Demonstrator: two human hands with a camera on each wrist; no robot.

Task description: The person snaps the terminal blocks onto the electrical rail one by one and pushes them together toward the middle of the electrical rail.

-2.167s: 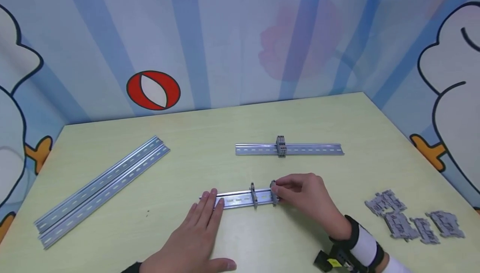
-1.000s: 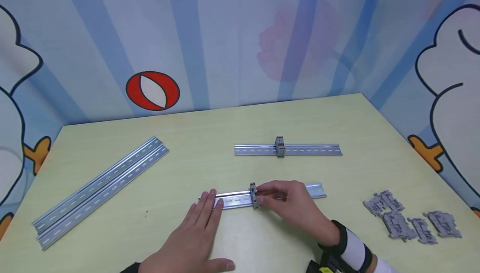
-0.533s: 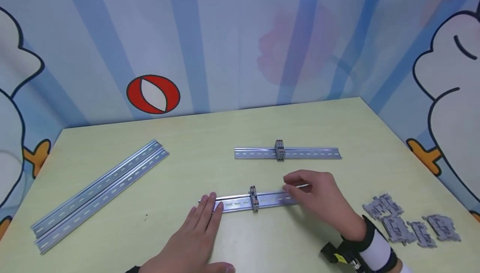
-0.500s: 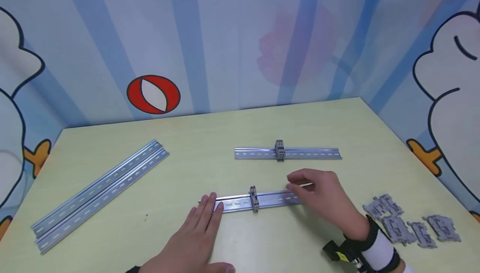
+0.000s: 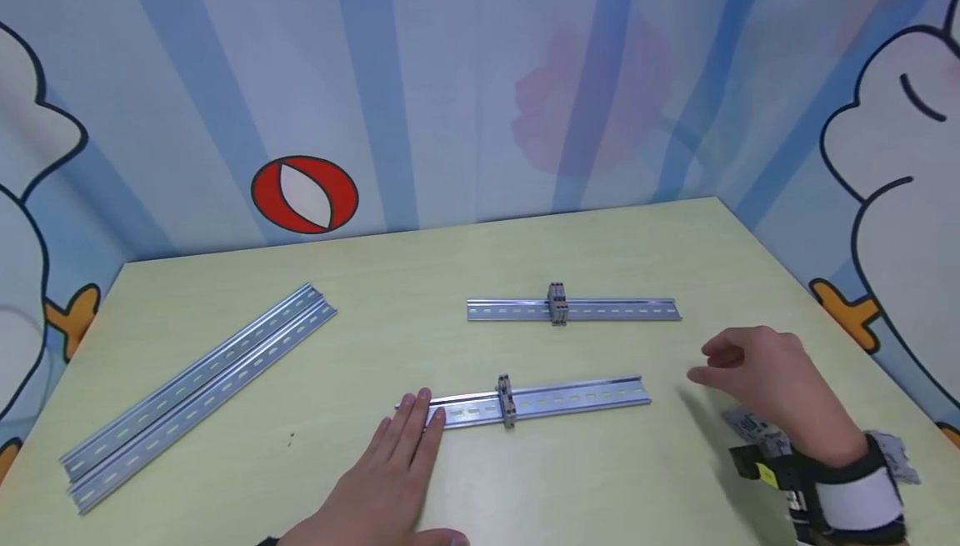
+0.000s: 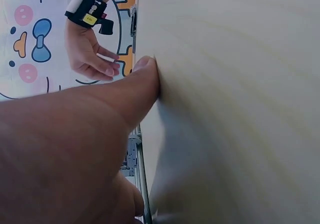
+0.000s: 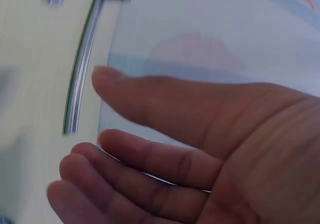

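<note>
In the head view, a slotted metal DIN rail [image 5: 581,397] lies at the front middle of the table. My left hand [image 5: 386,467] rests flat over its left end, fingers straight. Two thin grey terminal blocks [image 5: 507,403] stand side by side on the rail, right of those fingers. Away to the right, my right hand [image 5: 776,383] is raised over the table with loosely bent fingers. The right wrist view shows nothing between its thumb [image 7: 130,91] and fingers. Loose grey terminal blocks [image 5: 895,454] lie beneath and beyond that wrist, partly hidden by it.
Farther back lies a second DIN rail [image 5: 622,310], carrying a small stack of grey terminal blocks [image 5: 557,304]. Two more long rails [image 5: 202,392] lie diagonally together on the left. A printed wall [image 5: 450,87] closes off the table's back and sides.
My right hand slid a terminal block left along the front rail against the other one, let it go, and moved off right toward the loose blocks. My left hand stayed on the rail.
</note>
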